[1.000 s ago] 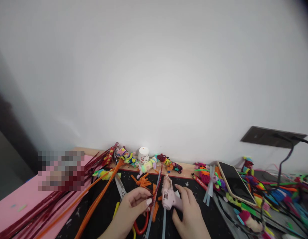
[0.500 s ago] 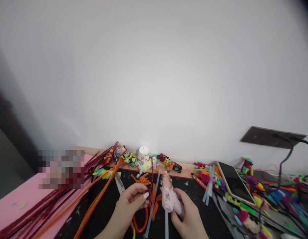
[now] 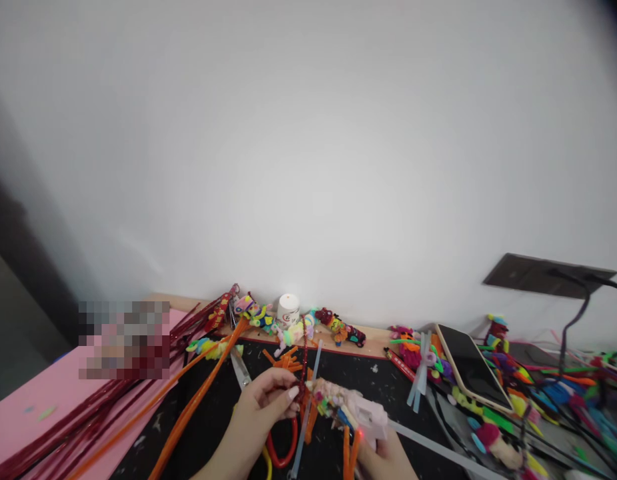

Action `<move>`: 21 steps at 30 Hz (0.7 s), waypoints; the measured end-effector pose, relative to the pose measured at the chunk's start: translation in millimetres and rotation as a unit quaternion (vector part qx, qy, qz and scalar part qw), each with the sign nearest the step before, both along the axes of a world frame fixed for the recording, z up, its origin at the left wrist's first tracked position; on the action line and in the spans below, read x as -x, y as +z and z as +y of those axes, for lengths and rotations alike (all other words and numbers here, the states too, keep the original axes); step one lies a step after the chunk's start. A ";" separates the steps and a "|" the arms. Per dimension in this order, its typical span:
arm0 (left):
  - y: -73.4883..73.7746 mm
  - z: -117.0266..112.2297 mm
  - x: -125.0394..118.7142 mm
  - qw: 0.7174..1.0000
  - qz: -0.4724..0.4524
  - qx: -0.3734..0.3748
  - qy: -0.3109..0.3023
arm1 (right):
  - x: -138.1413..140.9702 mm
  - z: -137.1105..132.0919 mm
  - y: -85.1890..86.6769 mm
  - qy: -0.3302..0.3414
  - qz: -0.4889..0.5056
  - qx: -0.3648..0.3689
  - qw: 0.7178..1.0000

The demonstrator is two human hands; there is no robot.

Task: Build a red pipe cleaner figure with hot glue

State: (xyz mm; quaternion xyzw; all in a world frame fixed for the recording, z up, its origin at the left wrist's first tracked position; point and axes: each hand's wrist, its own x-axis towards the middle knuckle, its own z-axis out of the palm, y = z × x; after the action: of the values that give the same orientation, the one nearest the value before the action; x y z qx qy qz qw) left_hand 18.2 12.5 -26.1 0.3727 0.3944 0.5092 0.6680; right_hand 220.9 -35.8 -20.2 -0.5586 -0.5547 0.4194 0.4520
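My left hand [image 3: 268, 408] pinches a dark red glittery pipe cleaner [image 3: 304, 353], which stands up from between thumb and fingers. My right hand [image 3: 383, 460] is wrapped round a pale pink glue gun [image 3: 369, 415]. Its nozzle, crusted with old glue and bits of colour, points left and lies close to the pipe cleaner at my left fingertips; whether they touch I cannot tell. A clear glue stick [image 3: 438, 445] sticks out of the back of the gun, and a small red light shows on its side. Below my left hand lie scissors [image 3: 283, 447] with red and yellow handles.
Several small pipe-cleaner figures [image 3: 291, 337] and a white paper cup [image 3: 288, 310] line the back edge. Orange and red pipe cleaners [image 3: 188, 400] lie on the left. A phone [image 3: 473, 367], loose glue sticks [image 3: 422, 373] and black cables are on the right, below a wall socket [image 3: 543, 275].
My right hand has turned the glue gun from pointing away to pointing left, bringing its nozzle to the red pipe cleaner. My left hand has stayed almost still.
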 end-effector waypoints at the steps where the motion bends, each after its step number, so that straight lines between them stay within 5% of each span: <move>1: 0.1 -0.1 0.0 1.000 0.002 -0.001 -0.002 | 1.7 0.2 2.0 0.003 0.008 0.000 1.000; 8: 4.7 -1.6 -1.0 1.000 0.009 0.001 -0.010 | 10.7 0.5 20.6 0.037 0.025 0.006 0.999; 21: 5.5 -2.5 -0.9 1.000 0.009 0.000 -0.016 | 11.1 0.7 21.3 0.038 0.006 -0.003 0.999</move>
State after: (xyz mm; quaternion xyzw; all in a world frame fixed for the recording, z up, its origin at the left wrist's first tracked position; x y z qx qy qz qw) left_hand 19.2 9.9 -20.6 0.3833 0.3946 0.4952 0.6724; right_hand 209.9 -35.1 1.0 -0.5331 -0.5739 0.4380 0.4411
